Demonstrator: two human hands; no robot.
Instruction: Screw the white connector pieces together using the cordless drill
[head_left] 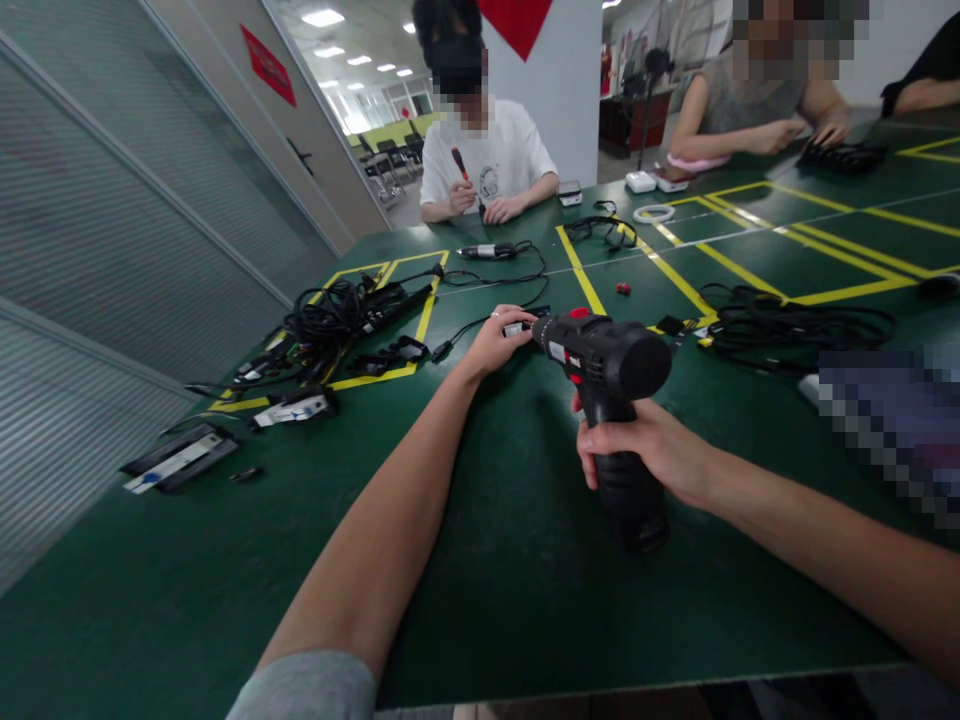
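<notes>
My right hand (619, 447) is wrapped round the handle of a black cordless drill (600, 350) with red accents. Its chuck points forward, toward my left hand (496, 342). With the fingers of that hand I hold a small black device with a white label (517, 327) down on the table. The drill's tip meets it or stands just in front of it; the bit and the exact contact are hidden. A black cable with a plug (444, 350) lies left of my left hand.
The green table (480, 600) carries yellow tape lines. To the left lie a heap of black cables (337, 315) and labelled black parts (296, 408); to the right, a cable bundle (802, 325). Across the table, a person holds a screwdriver (460, 163); another works at right.
</notes>
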